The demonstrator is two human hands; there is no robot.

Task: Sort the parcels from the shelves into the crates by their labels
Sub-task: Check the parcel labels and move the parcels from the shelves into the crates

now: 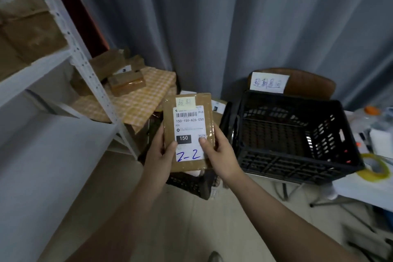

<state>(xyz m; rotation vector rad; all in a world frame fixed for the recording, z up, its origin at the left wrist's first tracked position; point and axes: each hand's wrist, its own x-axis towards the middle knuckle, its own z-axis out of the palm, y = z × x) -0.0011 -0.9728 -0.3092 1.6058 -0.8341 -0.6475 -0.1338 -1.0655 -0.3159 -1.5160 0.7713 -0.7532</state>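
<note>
Currently both hands, left hand [162, 153] and right hand [219, 151], pinch the parcel [188, 132] at its lower edges, thumbs on the label, held over the floor beside the black crate [297, 166]. Best to match its yellow note [185, 101] with the crate's sign [269, 82] before dropping.

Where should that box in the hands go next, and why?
Probably swing the parcel right, over the black crate. The left hand and right hand hold it with its label facing up, and the handwriting on its yellow note seems to begin like the white sign behind that crate. The writing is blurry, so I'm not certain.
</note>
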